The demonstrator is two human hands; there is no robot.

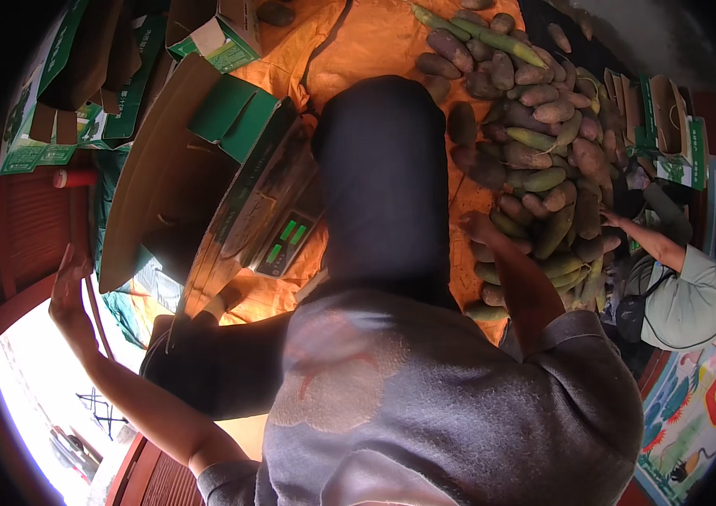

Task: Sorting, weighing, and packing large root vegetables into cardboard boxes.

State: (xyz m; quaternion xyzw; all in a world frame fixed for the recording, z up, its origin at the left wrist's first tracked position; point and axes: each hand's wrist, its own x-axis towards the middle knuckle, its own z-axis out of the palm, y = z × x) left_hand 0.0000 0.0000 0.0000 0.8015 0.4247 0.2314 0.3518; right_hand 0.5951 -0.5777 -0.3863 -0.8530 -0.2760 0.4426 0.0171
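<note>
1. Orange sheet (pixel 375 38) underfoot, creased, with red slatted panels (pixel 33 211) at left and a painted panel (pixel 687 413) at right.
2. Seen from the head: tubers (pixel 543 156) heaped loose on the sheet, to the right of the dark-trousered knee (pixel 383 160); mostly brown and long, with green ones among them.
3. At left, a big carton (pixel 151 181), tilted in view and open, with bare brown inner wall and green flap (pixel 236 118); too dark and steeply angled to tell what lies deeper inside.
4. Just beside the carton, towards the knee, a scale (pixel 285 243) with two lit green displays; cannot tell whether under the carton or only next to it.
5. Farther up at left, green-and-white boxes (pixel 59 80) with flaps up; near the top, another box (pixel 236 38); beyond the heap at right, more open boxes (pixel 670 126). Contents too hidden to tell.
6. Right hand (pixel 478 226) at the heap's left edge, fingers curled among tubers; cannot tell whether pinching one.
7. Left hand (pixel 71 295) raised beyond the carton's outer side, fingers extended, nothing visible in the grasp.
8. At far right, a co-worker's hand (pixel 612 218) reaching to the heap.
</note>
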